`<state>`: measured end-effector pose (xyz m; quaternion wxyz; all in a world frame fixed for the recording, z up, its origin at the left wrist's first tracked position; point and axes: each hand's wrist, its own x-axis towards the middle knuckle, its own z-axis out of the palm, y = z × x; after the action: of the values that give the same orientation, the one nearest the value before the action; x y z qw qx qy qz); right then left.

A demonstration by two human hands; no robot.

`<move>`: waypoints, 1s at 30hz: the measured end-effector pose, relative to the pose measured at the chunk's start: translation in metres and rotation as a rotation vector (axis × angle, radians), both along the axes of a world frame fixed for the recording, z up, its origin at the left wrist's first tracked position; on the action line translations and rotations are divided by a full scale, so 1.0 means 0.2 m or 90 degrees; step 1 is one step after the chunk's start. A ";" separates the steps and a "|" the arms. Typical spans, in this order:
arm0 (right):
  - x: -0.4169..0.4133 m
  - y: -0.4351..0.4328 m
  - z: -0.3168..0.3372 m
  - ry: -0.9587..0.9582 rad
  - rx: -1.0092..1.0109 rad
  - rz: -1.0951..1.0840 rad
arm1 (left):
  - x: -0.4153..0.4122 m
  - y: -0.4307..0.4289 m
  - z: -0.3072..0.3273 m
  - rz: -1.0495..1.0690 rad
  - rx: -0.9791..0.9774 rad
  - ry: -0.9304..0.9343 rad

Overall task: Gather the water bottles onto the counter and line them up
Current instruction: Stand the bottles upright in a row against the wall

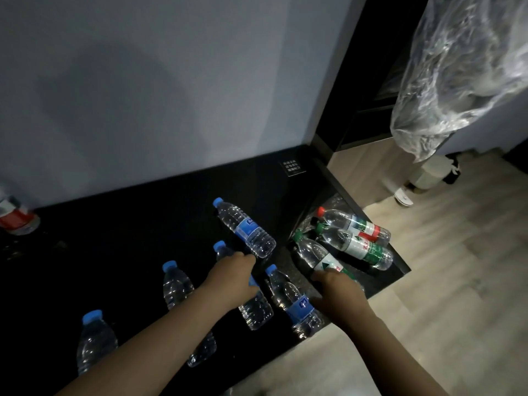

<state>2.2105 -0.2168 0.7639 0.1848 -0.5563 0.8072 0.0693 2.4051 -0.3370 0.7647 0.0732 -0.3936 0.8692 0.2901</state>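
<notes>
**Head view.** Clear plastic blue-capped water bottles (245, 228) lay on their sides, scattered and unaligned, on the black counter (128, 224). Two more clear bottles, a red-capped bottle (354, 222) and a green-labelled bottle (360, 247), lay crossed at the counter's right end. The left hand (237, 270) was curled over the middle of one blue-capped bottle (255, 310), apparently grasping it. The right hand (334, 290) clasped the lower body of a green-capped clear bottle (310, 251), whose cap pointed away from the person. Another blue-capped bottle (294, 301) lay between the two hands, and the others lay further to the left. The bottles appeared full and so were probably moderately heavy. Their thin walls would likely give under a squeeze, and their smooth round bodies would likely roll freely while lying down. A wrap around the labelled mid-body would seem the surest hold.
</notes>
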 end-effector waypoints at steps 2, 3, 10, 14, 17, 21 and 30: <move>-0.06 0.00 0.00 -0.001 0.001 -0.016 | -0.05 0.00 0.00 -0.006 0.000 0.003; -0.09 0.01 0.00 0.000 0.002 -0.021 | -0.08 0.01 0.00 -0.007 -0.003 0.005; -0.37 0.00 -0.02 -0.016 -0.023 -0.037 | -0.30 0.04 -0.04 0.017 -0.002 -0.018; -0.62 -0.02 -0.03 -0.032 -0.021 -0.012 | -0.50 0.09 -0.07 0.063 0.004 -0.037; -0.84 -0.05 -0.02 -0.029 -0.028 -0.002 | -0.68 0.16 -0.08 0.091 0.013 -0.048; -1.13 -0.09 -0.03 -0.047 -0.039 0.012 | -0.93 0.23 -0.10 0.152 0.035 -0.030; -1.50 -0.26 -0.15 -0.097 -0.010 0.062 | -1.35 0.30 -0.19 0.298 0.063 -0.005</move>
<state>1.9101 -0.2691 0.7348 0.2379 -0.5999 0.7634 0.0291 2.1348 -0.2765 0.7258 0.0267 -0.5814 0.7389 0.3397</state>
